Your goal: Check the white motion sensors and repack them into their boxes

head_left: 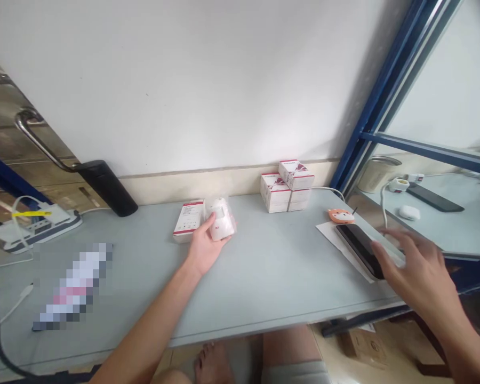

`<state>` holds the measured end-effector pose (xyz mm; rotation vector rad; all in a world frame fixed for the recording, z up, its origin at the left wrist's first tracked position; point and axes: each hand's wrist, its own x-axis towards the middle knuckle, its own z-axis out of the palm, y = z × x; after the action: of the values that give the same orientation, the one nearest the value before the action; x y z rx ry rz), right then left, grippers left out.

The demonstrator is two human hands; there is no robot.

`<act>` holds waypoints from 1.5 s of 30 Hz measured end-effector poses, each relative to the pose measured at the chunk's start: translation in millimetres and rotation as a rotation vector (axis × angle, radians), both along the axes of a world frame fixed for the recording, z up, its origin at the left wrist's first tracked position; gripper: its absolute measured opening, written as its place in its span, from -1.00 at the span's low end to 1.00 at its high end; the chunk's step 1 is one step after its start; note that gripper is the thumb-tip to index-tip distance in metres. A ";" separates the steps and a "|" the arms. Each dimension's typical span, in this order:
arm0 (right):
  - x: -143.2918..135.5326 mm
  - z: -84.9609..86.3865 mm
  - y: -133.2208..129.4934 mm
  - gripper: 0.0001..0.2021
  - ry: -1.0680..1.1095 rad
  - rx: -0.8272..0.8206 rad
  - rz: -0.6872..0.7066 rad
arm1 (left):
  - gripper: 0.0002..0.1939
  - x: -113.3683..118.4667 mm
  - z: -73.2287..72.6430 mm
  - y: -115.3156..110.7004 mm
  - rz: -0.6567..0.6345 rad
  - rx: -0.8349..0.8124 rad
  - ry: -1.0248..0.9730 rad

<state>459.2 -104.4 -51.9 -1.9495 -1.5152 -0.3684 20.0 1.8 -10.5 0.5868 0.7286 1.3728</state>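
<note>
My left hand (205,246) is closed around a white motion sensor (223,220) wrapped in clear plastic, held just above the table. Beside it on the left lies a white and red box (189,217). At the far right, my right hand (422,269) is slightly blurred, its fingers spread over the right edge of a black phone (360,249). Whether its thumb touches the phone I cannot tell. The phone rests on a sheet of white paper (328,234), with an orange and white animal-shaped object (341,215) just behind.
Several white and red boxes (288,186) are stacked near the wall on the grey table (264,277). On the left are a black cylinder (108,188), a power strip (44,229), cables and a pixelated item (74,288). A blue-framed glass panel (432,154) borders the right side.
</note>
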 end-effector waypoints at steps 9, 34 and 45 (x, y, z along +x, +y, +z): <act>7.9 -20.4 -13.3 -0.56 0.005 -0.014 0.153 | -0.68 -2.4 2.0 -2.6 0.061 -0.093 -0.032; 30.3 -21.0 -10.6 -0.68 0.172 -0.181 0.242 | -0.53 -10.1 1.4 -16.7 0.021 -0.106 0.012; 51.8 -23.7 -14.3 -0.42 0.440 -0.215 0.329 | -0.51 -10.1 4.1 -18.6 0.014 -0.111 -0.007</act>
<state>511.0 -118.8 -75.6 -1.7409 -1.5802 0.3562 9.8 -16.7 -6.5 0.4904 0.7991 1.3374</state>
